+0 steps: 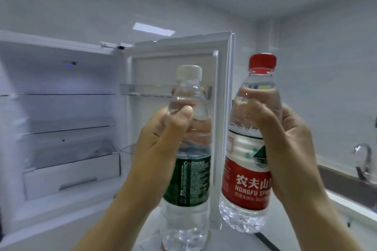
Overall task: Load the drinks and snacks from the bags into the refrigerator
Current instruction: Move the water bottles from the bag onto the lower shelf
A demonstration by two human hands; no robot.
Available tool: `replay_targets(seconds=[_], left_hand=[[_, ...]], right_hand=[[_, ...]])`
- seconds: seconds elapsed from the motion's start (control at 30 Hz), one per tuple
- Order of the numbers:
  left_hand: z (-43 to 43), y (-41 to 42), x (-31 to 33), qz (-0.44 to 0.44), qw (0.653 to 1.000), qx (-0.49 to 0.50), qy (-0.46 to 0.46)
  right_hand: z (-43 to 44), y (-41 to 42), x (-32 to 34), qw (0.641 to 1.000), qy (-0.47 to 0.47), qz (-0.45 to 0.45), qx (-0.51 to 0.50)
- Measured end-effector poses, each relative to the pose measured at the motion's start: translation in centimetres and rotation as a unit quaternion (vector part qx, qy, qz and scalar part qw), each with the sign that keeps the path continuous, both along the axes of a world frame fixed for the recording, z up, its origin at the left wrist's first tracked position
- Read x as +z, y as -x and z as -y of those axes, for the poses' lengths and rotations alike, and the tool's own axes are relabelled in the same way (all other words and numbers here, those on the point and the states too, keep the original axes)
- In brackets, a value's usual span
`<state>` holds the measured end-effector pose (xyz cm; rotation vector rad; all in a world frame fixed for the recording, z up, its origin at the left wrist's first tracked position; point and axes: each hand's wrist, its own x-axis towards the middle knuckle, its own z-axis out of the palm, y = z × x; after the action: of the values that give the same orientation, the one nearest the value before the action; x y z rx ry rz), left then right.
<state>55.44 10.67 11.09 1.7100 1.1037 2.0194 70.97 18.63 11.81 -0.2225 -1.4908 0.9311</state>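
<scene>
Your left hand [161,144] has its grip clamped round the green-labelled water bottle [191,179], your right hand [285,144] round the red-capped Nongfu Spring bottle [244,181], both upright before the door shelf [142,88] of the open refrigerator [61,108], evidently raised for racking there.

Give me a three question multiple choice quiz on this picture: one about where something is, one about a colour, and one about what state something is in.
1. Where is the faucet?
A) at the far left
B) at the far right, past the open door
C) between the two bottles

2. What colour is the cap of the right-hand bottle?
A) red
B) blue
C) black

3. What is the left hand doing?
A) hanging open and empty
B) gripping the green-label bottle
C) pushing the open door

Answers: B, the faucet rises by the sink at the right edge; A, the cap is plainly red; B, the thumb and fingers wrap that bottle's upper body.
</scene>
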Motion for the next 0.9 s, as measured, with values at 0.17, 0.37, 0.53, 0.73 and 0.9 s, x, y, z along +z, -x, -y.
replay_targets(seconds=[0.17, 0.37, 0.53, 0.73, 0.9], left_hand=[[2.8, 2.8, -0.1, 0.021, 0.998, 0.060, -0.012], [6.6, 7.6, 0.4, 0.030, 0.992, 0.125, -0.018], [10.3, 12.2, 0.9, 0.029, 0.985, 0.166, -0.025], [14.4, 18.2, 1.4, 0.039, 0.979, 0.195, -0.050], [16.3, 23.4, 1.3, 0.035, 0.973, 0.223, -0.049]], right_hand=[[0.5, 4.3, -0.1, 0.998, -0.010, 0.018, 0.059], [2.3, 10.6, -0.1, 0.993, -0.009, 0.016, 0.114], [5.0, 16.2, 0.4, 0.988, -0.017, 0.007, 0.152], [8.0, 23.2, 0.2, 0.985, -0.018, 0.005, 0.171], [9.3, 28.4, 0.0, 0.983, -0.010, 0.006, 0.183]])
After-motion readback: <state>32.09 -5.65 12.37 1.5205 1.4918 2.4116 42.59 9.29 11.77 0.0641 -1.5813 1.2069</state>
